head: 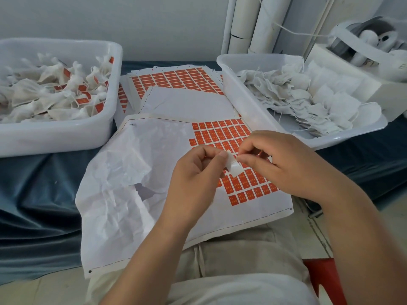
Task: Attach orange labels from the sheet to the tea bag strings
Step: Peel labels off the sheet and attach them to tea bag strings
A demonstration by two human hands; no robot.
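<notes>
A label sheet [222,133] with several orange labels lies on my lap, its left part bare and crumpled. Above it my left hand [196,175] and my right hand [286,164] meet and pinch one small label [234,167] between their fingertips; its white back faces me. I cannot make out a tea bag string at the label. A white tub [253,102] on the right holds unlabelled tea bags [308,100]. Another white tub [66,130] on the left holds tea bags with orange labels [66,89].
More label sheets [176,80] and a blank backing sheet [189,104] lie between the tubs on a dark blue cloth [39,194]. White rolls [248,23] lean on the wall behind. A white machine [363,53] stands at the far right. A red stool [323,280] shows below.
</notes>
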